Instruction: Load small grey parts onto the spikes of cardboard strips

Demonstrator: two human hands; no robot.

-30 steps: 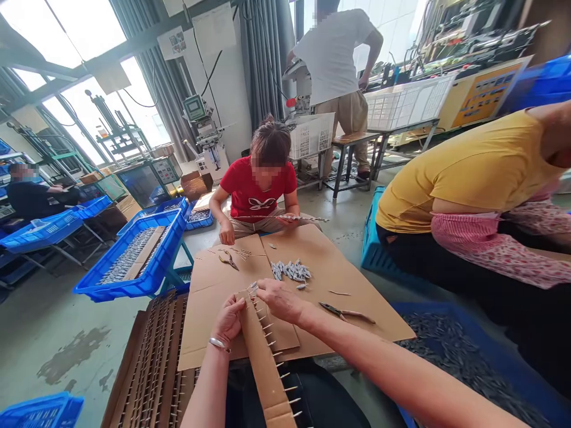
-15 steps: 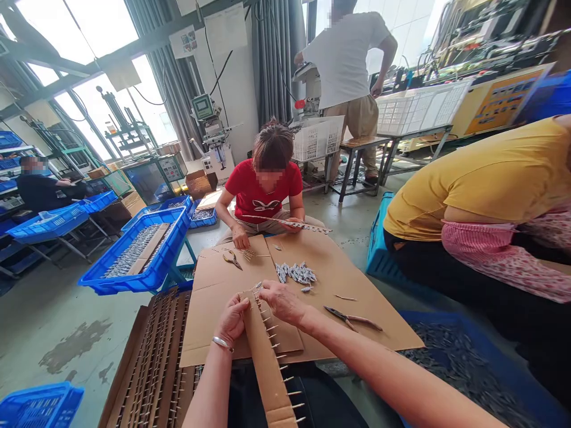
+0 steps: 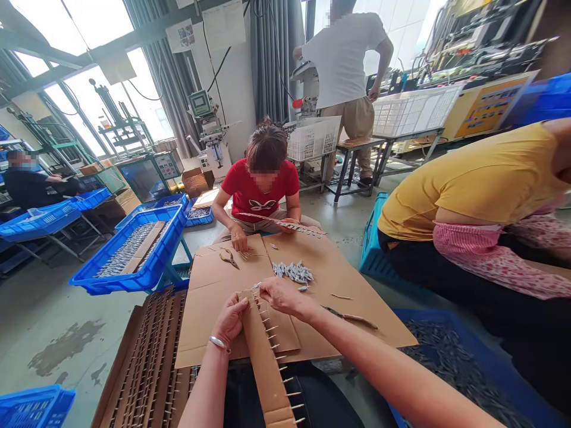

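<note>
My left hand (image 3: 229, 318), with a silver bracelet at the wrist, grips the upper end of a long cardboard strip (image 3: 266, 368). Thin pale pins stick out along the strip's right edge. My right hand (image 3: 283, 295) is closed in a pinch beside that edge near the top; what lies between its fingertips is too small to name. A small grey piece (image 3: 257, 285) shows right by those fingertips. Beyond, a pile of small grey pointed pieces (image 3: 293, 271) lies on the cardboard tabletop (image 3: 207, 321). Pliers (image 3: 352, 318) lie there too, partly behind my right forearm.
Across the table a person in red (image 3: 263, 184) holds another strip, near other pliers (image 3: 229, 258). Pinned cardboard strips (image 3: 147, 356) are stacked at lower left, below a blue crate (image 3: 125, 285). A person in yellow (image 3: 482, 178) bends at right, near a blue bin (image 3: 446, 315) of grey pieces.
The whole view has shifted slightly. My right hand has moved slightly at the strip's edge, its fingers still pinched. My left hand keeps its hold on the strip.
</note>
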